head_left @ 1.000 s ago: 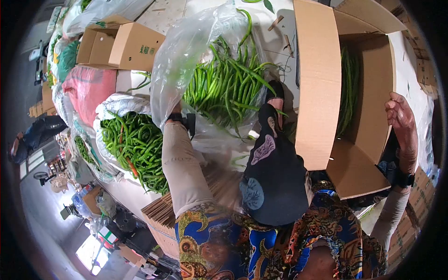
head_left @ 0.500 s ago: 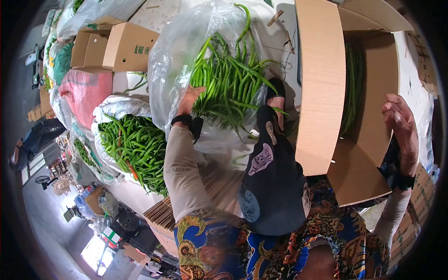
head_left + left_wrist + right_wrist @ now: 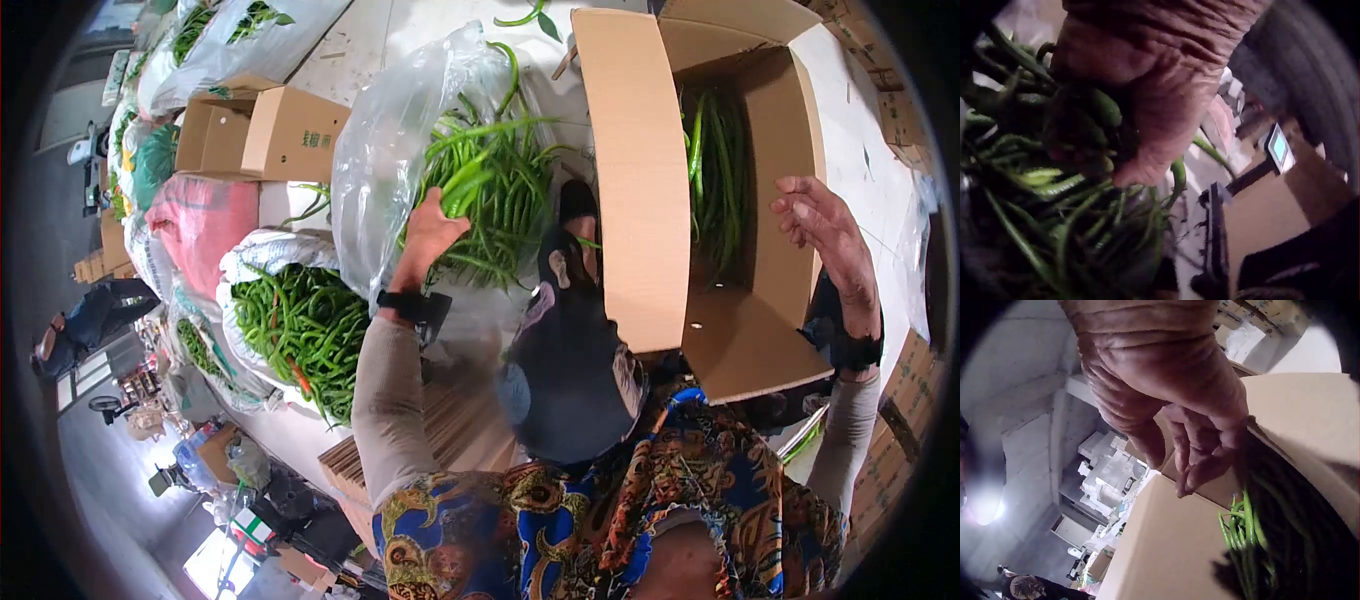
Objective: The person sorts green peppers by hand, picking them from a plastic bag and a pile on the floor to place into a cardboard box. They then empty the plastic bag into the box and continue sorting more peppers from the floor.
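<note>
In the head view my left hand [image 3: 432,232] grips a bunch of long green chili peppers [image 3: 465,187] over a larger pile of chili peppers [image 3: 510,220] in a clear plastic bag [image 3: 375,150]. The left wrist view shows pepper ends [image 3: 1105,107] poking out between thumb and fingers. My right hand [image 3: 825,225] hovers by the right wall of an open cardboard box [image 3: 640,180], fingers loosely bent and holding nothing. More long green peppers [image 3: 720,190] lie inside that box; the right wrist view shows them [image 3: 1247,531] below the hand.
A sack of green peppers [image 3: 300,330] stands left of the bag, with a pink sack [image 3: 205,225] and a smaller open carton [image 3: 295,135] behind. Flattened cardboard [image 3: 450,430] is stacked near my body. A foot in a dark shoe [image 3: 578,205] is between bag and box.
My left hand has come up from the edge of the bagged pile, now with a bunch of chili peppers in its grip. The right hand has shifted left toward the box opening.
</note>
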The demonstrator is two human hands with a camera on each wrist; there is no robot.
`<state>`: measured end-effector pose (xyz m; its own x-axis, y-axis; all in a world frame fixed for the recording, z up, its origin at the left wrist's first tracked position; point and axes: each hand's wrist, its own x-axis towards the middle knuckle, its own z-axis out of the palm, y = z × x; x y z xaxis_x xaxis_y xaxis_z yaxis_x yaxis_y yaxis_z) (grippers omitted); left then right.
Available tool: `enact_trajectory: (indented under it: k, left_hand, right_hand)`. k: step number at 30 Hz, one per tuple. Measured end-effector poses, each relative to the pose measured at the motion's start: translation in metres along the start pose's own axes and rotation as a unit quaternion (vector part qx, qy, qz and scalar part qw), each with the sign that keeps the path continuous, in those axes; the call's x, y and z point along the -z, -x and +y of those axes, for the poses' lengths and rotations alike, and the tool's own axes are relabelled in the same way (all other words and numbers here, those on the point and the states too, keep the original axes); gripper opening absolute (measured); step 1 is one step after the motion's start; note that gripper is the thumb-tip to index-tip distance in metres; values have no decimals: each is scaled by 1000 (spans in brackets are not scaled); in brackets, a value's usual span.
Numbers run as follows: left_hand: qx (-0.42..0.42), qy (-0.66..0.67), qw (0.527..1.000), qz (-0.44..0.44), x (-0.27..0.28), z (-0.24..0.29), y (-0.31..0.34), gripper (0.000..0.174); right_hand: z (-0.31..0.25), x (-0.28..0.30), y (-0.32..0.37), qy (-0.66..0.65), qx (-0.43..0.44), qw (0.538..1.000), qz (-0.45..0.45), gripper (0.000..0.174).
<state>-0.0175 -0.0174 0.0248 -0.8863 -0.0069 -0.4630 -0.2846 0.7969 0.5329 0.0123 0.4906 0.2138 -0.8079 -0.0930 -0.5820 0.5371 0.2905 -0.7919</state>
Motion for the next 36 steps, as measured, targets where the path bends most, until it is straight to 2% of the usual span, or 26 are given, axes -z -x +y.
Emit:
enact_trajectory:
  k: [2,4,6,7,8,10,16,18,19,22,23,24,26,27,28,30,31,32,34,36]
  left_hand:
    - [33,-81,996,-17,3,-3,16,63]
    - [-5,-49,998,-35,13,7,19,58]
    - [-28,220,973,-69,22,16,38,49]
    - [-30,237,968,-78,33,40,52,41]
    - [-34,234,969,-76,40,48,60,41]
    - [-35,308,943,-117,57,60,70,37]
    - [-65,386,916,-91,85,81,101,31]
    - [-87,517,847,-87,90,95,114,31]
    - [-118,508,847,-102,96,102,119,35]
    - [-180,480,855,-72,114,133,139,37]
    - [-170,475,863,-5,118,163,161,37]
    - [-176,473,864,-1,123,179,168,37]
    - [-173,527,829,73,129,198,174,37]
    - [-216,569,793,-9,142,185,160,38]
    - [-218,567,794,-7,152,183,157,38]
    - [-253,673,686,-113,163,191,155,35]
    - [-263,688,664,-125,166,200,159,39]
    - [-265,686,666,-129,167,211,163,39]
    - [-302,694,627,-183,164,233,167,45]
    - [-315,685,627,-199,155,255,175,51]
  right_hand:
    - [0,1,0,25,-6,1000,6,44]
    - [0,1,7,30,13,999,2,44]
    - [2,1,9,39,32,999,-11,44]
    - [-1,-1,10,39,34,998,-21,44]
    - [-4,-2,12,38,39,998,-29,44]
    - [-6,-1,15,32,53,998,-30,43]
    - [-9,0,31,32,93,994,-56,45]
    - [-17,-2,43,43,112,991,-60,43]
    - [-19,-1,49,42,119,990,-59,43]
    - [-29,1,65,48,145,986,-67,43]
    - [-33,2,71,55,155,984,-63,43]
    - [-35,3,76,61,165,983,-58,43]
    - [-34,0,84,36,183,981,-61,42]
    - [-33,-3,87,11,194,979,-67,42]
    - [-35,-7,92,10,197,978,-68,42]
    - [-39,-18,103,-42,137,982,-122,38]
    - [-38,-24,104,-79,143,973,-161,37]
    - [-36,-34,104,-118,135,964,-196,39]
    - [-43,-60,104,-144,123,955,-229,46]
    - [-45,-90,99,-207,105,942,-243,53]
